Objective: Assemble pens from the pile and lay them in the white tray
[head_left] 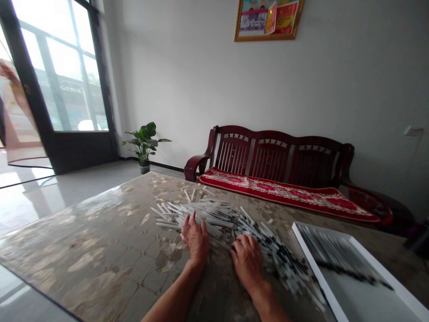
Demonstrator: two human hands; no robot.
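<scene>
A loose heap of slim whitish pen barrels lies across the patterned tabletop. My left hand rests at the heap's near left side, fingers stretched and apart, touching the barrels. To its right, my right hand is at the near edge of the heap with its fingers curled down. Whether anything is between those fingers is hidden. Beyond the right hand, shorter grey and black pieces, like pen caps, are mixed with barrels. A white tray on the right holds a row of pens with dark ends, blurred.
The table reaches well to the left of the heap. Behind it stands a dark red wooden bench with a red patterned cover. A potted plant stands on the floor near the glass door.
</scene>
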